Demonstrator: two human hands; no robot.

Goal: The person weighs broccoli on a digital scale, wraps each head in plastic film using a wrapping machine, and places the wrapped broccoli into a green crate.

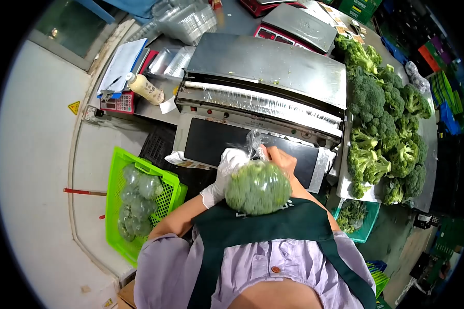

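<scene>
A broccoli head [258, 189] wrapped in clear film is held close against the dark green apron. My left hand [231, 166], in a white glove, closes around its left and far side. Bunched plastic film [255, 142] stands up from the far end of the broccoli. My bare right hand [281, 159] has its fingers curled on that gathered film; the fingertips are partly hidden. Just beyond both hands lies the dark plate [214, 139] of a film wrapping machine [268, 59]. A roll of cling film [263, 105] sits across it.
Loose broccoli [386, 123] is piled on the table at right, above a teal basket [375, 219]. At left stands a lime green crate [112, 206] with wrapped broccoli inside. A bottle [145, 89], a clipboard [119, 64], scales [299, 26] and clear plastic trays [185, 20] line the back.
</scene>
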